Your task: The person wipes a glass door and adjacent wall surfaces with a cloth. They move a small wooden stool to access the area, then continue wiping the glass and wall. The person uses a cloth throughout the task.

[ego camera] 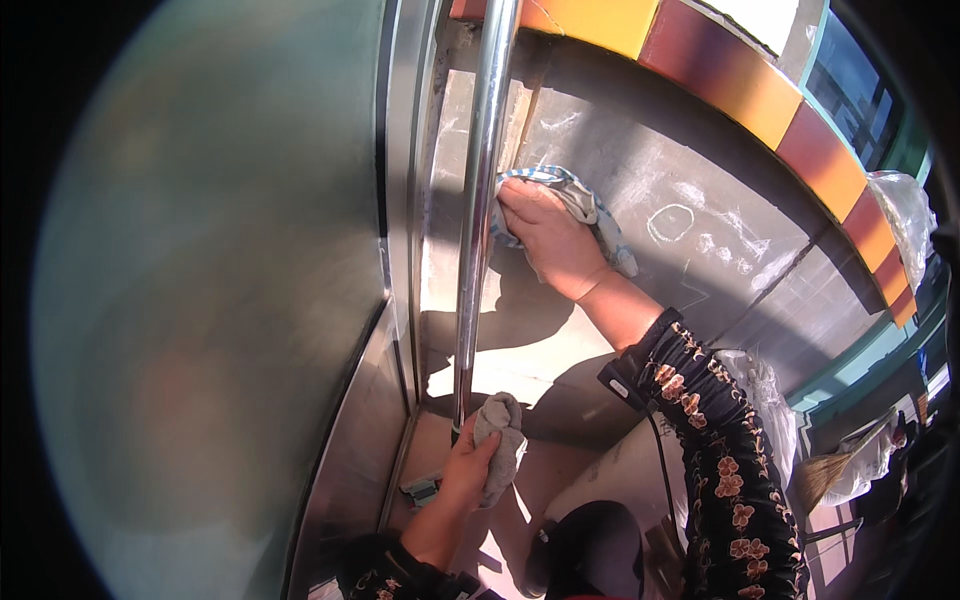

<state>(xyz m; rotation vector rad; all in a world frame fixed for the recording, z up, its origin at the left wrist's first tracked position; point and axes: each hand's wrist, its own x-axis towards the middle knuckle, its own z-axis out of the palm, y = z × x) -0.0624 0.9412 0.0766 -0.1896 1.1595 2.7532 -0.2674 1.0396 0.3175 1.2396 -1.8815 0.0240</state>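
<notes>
My right hand [551,236] presses a white cloth with a blue patterned edge [592,202] against a grey wall [645,165], just right of an upright shiny metal pole [482,180]. Chalk-like marks and a drawn loop show on the wall beyond the cloth. Lower down, my left hand [469,461] grips a bunched grey-beige cloth [501,442] near the foot of the pole. Both sleeves are black with a flower pattern.
A large glass pane in a metal frame [401,187] stands close on the left. Yellow and dark red tiles [720,67] edge the wall's top. Plastic bags [904,217] and a straw broom [821,476] are at the right. A small teal object [424,491] lies near my left forearm.
</notes>
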